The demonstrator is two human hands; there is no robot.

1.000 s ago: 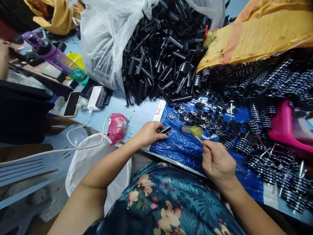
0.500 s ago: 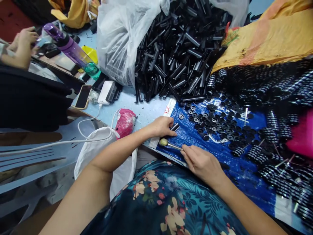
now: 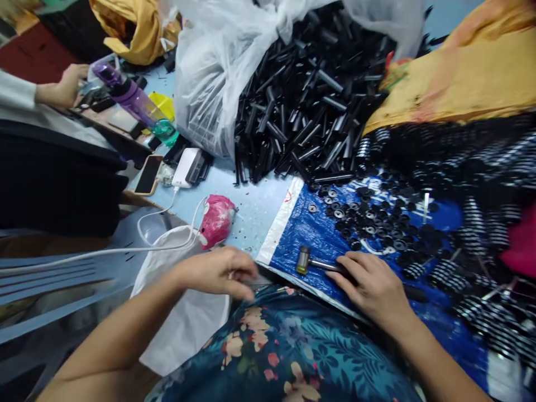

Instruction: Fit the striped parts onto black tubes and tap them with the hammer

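My left hand (image 3: 221, 272) is blurred over the near table edge, between the white bag (image 3: 184, 312) and my lap. Its fingers are pinched on a short black tube that shows only as a dark streak at the fingertips. My right hand (image 3: 372, 286) lies low on the blue woven sheet (image 3: 301, 229), closed over the handle of a small hammer. The hammer's head (image 3: 304, 259) rests on the sheet to the left of that hand. Small black washers (image 3: 364, 215) lie scattered just beyond it.
A big heap of black tubes (image 3: 310, 106) spills from a clear plastic bag (image 3: 209, 84). Finished striped pieces (image 3: 481, 223) pile up at the right. A pink bag (image 3: 216, 219), power bank (image 3: 184, 166), phone (image 3: 148, 174) and purple bottle (image 3: 134, 100) are at the left, where another person's hand (image 3: 67, 84) works.
My left hand has drawn back from the blue sheet toward my lap with the tube. My right hand has lowered the hammer flat onto the sheet. The view has shifted right.
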